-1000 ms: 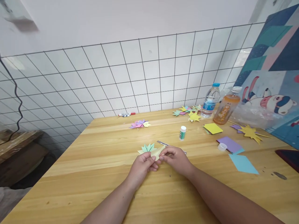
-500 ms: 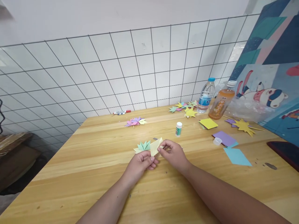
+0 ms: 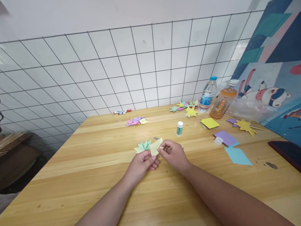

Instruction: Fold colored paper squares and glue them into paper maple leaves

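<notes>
Between my two hands is a pale yellow piece of folded paper (image 3: 155, 147), raised a little above the wooden table (image 3: 94, 182). My left hand (image 3: 142, 162) pinches its lower corner between thumb and fingers. On its right edge, the thumb and forefinger of my right hand (image 3: 173, 154) are closed. Just behind my left hand lies a green folded paper leaf shape (image 3: 144, 145), with a pale yellow one (image 3: 139, 150) beside it. A glue stick (image 3: 179, 128) with a white cap stands upright beyond my right hand.
At the back right stand a water bottle (image 3: 208, 95) and an orange drink bottle (image 3: 223, 99). Yellow paper squares (image 3: 210, 123), purple paper (image 3: 226, 138), blue paper (image 3: 238, 156) and a small white cap (image 3: 218, 141) lie right. Markers (image 3: 122, 111) and colourful paper leaves (image 3: 136, 121) lie farther back.
The camera view has shifted slightly. The folded paper is turned a little between my hands, and both hands keep their hold on it.
</notes>
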Tool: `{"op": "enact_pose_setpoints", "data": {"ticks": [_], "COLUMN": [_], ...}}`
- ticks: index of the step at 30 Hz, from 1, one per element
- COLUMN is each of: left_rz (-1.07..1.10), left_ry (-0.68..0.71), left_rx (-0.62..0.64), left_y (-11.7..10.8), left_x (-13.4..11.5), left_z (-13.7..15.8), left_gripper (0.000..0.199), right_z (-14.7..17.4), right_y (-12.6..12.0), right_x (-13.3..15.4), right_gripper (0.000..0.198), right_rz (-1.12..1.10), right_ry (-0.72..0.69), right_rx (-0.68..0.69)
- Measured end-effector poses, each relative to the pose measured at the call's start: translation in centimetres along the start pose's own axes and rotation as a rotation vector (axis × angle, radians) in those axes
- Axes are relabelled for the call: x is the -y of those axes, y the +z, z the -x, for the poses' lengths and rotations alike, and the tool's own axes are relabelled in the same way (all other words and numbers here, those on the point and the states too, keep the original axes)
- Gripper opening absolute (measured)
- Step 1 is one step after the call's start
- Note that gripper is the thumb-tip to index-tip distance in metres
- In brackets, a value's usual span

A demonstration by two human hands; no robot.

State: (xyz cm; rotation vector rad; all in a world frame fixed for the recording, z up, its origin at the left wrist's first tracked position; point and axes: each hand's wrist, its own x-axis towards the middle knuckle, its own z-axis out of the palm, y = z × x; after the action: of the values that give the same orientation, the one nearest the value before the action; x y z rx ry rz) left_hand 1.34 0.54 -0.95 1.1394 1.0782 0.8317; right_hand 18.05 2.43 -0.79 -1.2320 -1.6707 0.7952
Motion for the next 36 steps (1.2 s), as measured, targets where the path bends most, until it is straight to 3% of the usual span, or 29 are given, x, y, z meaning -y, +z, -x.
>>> {"op": "enact_pose_setpoints", "data": {"ticks": [5, 11, 19, 23, 27, 28, 32, 36], "left_rz": [-0.047, -0.041, -0.03, -0.005, 0.051, 0.062, 0.045, -0.045], "left_ry": [-0.004, 0.037, 0.045, 0.035, 0.013, 0.019, 0.023, 0.053], "left_rx": [-0.041, 0.018, -0.053, -0.062, -0.104, -0.108, -0.132, -0.161], "left_y": [0.3, 0.5, 0.9, 1.0, 1.1, 1.2, 1.2, 1.1], "left_x": [0.3, -0.2, -0.1, -0.4, -0.7, -0.8, -0.7, -0.5], "left_z": [-0.2, 0.2, 0.0, 0.1, 0.3, 0.3, 0.4, 0.4], "left_gripper": [0.039, 0.039, 0.038, 0.037, 0.039, 0.039, 0.039, 0.036], "right_z": [0.1, 0.3, 0.5, 0.4, 0.6, 0.6, 0.5, 0.3], "right_y": [0.0, 0.1, 0.4, 0.5, 0.5, 0.5, 0.6, 0.5], "right_x": [0.1, 0.1, 0.2, -0.1, 0.0, 0.1, 0.3, 0.3], "right_gripper": [0.007, 0.007, 0.008, 0.007, 0.056, 0.059, 0.024, 0.027], "right_rz": [0.034, 0.049, 0.119, 0.047, -0.201, -0.238, -0.33, -0.468], "right_ry": [-0.008, -0.026, -0.062, -0.03, 0.062, 0.085, 0.168, 0.227], "right_rx": [0.0, 0.025, 0.021, 0.034, 0.048, 0.084, 0.252, 0.257]}}
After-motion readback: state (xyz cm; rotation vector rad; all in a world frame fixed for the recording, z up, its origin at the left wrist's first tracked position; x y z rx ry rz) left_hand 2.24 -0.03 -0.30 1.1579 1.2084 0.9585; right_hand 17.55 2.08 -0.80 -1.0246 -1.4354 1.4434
